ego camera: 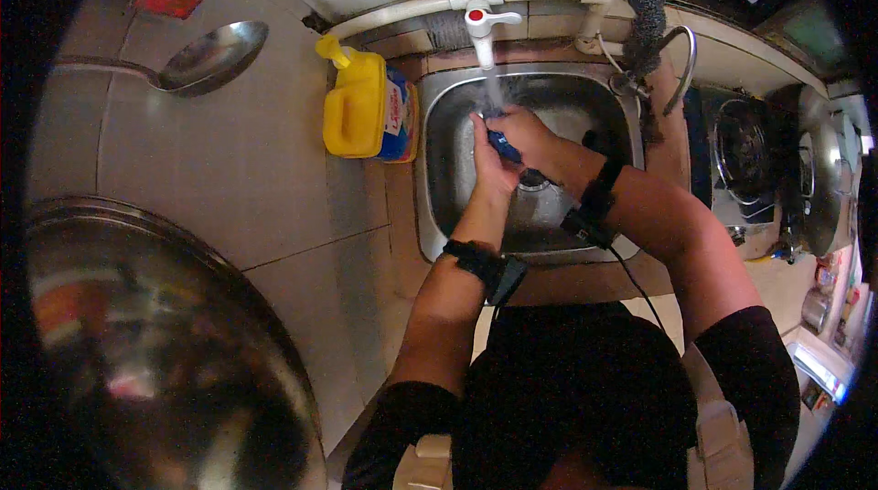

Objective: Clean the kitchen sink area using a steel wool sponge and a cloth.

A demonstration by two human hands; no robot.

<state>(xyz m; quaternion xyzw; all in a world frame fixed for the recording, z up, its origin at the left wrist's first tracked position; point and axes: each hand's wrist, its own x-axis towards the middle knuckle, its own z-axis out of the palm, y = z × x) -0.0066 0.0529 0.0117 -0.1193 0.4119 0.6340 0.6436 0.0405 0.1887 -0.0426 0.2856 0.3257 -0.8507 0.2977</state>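
Water runs from a white plastic tap [481, 37] with a red dot onto both hands over a stainless steel sink [449, 168]. A small dark blue object [504, 146] with light marking lies between my palms; its kind is hard to make out. My left hand [492, 164] cups it from the left and below, thumb pointing up. From the right, my right hand [525, 133] closes over its upper part, right under the stream. Below the hands the sink drain [534, 180] is partly visible. Each wrist wears a black strap with a small device and cable.
Left of the sink stands a yellow jug of cleaning liquid [357, 106]. A metal ladle [216, 58] and a large shiny metal pot or lid [171, 353] rest on the tiled counter [274, 181]. A grey fuzzy cloth [643, 17] hangs behind right, near a gas stove [741, 147].
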